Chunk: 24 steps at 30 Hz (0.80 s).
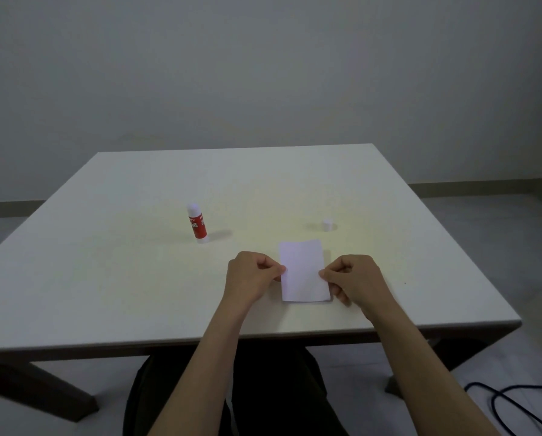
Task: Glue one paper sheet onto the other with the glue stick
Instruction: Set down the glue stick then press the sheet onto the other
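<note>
A white paper sheet (pixel 304 272) lies near the table's front edge, with the edge of a second sheet (pixel 324 301) showing under its bottom right side. My left hand (pixel 251 275) pinches the top sheet's left edge. My right hand (pixel 354 278) pinches its right edge. The red and white glue stick (pixel 196 223) stands upright to the far left of the sheets, uncapped. Its white cap (pixel 327 225) sits beyond the sheets, to the right.
The white table (pixel 106 278) ends just in front of my forearms. A dark cable (pixel 515 404) lies on the floor at the lower right. A grey wall stands behind the table.
</note>
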### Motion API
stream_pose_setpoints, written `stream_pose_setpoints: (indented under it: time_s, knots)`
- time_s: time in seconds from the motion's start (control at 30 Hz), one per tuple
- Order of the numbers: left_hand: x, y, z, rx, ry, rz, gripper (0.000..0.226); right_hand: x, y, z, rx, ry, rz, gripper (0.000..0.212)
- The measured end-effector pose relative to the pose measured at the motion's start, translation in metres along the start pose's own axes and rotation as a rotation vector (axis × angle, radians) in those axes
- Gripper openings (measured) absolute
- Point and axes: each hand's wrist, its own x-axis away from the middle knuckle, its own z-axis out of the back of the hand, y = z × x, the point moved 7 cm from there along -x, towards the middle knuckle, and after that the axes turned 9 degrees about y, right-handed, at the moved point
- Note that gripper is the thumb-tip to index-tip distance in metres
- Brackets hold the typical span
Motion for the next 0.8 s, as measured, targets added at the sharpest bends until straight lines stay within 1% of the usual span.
stream_pose_setpoints:
  time_s: [0.17,0.5,0.7,0.73,0.8]
  knots:
    - [0.0006,-0.0004,-0.0010,-0.016,0.019,-0.012,0.010,0.0003,0.0005,-0.0004,0.032,0.014,0.002,0.015]
    - [0.0022,0.0024,-0.0046,-0.089,0.075,-0.058,0.010,0.0014,-0.0013,-0.0026,0.152,0.049,0.066,0.015]
    - [0.0071,0.0043,-0.0074,-0.142,0.118,-0.097,0.006,0.0021,-0.0081,-0.0087,0.315,0.072,0.142,0.010]
    - [0.0085,0.0050,-0.0079,-0.156,0.128,-0.106,0.006,0.0015,-0.0081,-0.0087,0.331,0.080,0.145,0.013]
    - [0.0095,0.0052,-0.0078,-0.177,0.160,-0.127,0.006,-0.0005,-0.0065,-0.0082,0.324,0.096,0.144,0.026]
